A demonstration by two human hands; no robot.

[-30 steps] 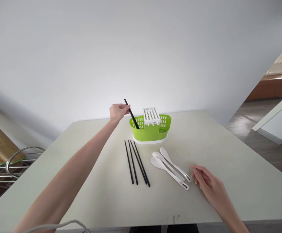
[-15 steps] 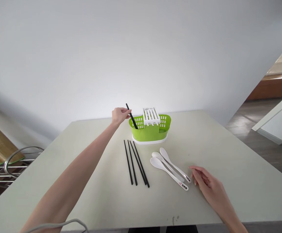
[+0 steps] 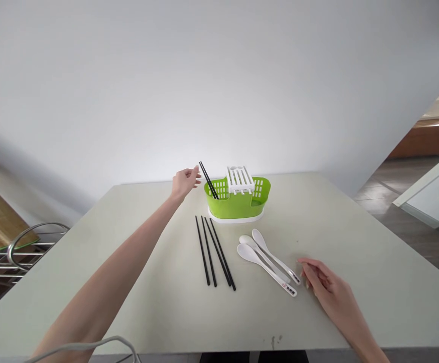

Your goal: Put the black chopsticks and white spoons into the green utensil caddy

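Observation:
Two black chopsticks (image 3: 208, 180) lean in the left compartment of a green utensil basket (image 3: 238, 205), which has a white slotted piece (image 3: 239, 178) across its middle. Just left of their upper ends is my left hand (image 3: 186, 182), its fingers apart and holding nothing. Several more black chopsticks (image 3: 215, 252) lie on the table in front of the basket. To their right rest three white spoons (image 3: 268, 262), handles toward me. Close to the spoon handles, my right hand (image 3: 328, 285) rests with loosely curled fingers apart and nothing in them.
The pale table (image 3: 159, 322) stands against a grey-white wall (image 3: 219, 91). A metal rack (image 3: 26, 252) with a wooden board (image 3: 0, 217) is beyond its left edge. A grey cable (image 3: 90, 345) crosses my left forearm at the bottom.
My left hand has let go of the chopsticks, which now lean in the basket's left compartment, and has drawn slightly left of them. My right hand stays by the spoons. The view shifted slightly.

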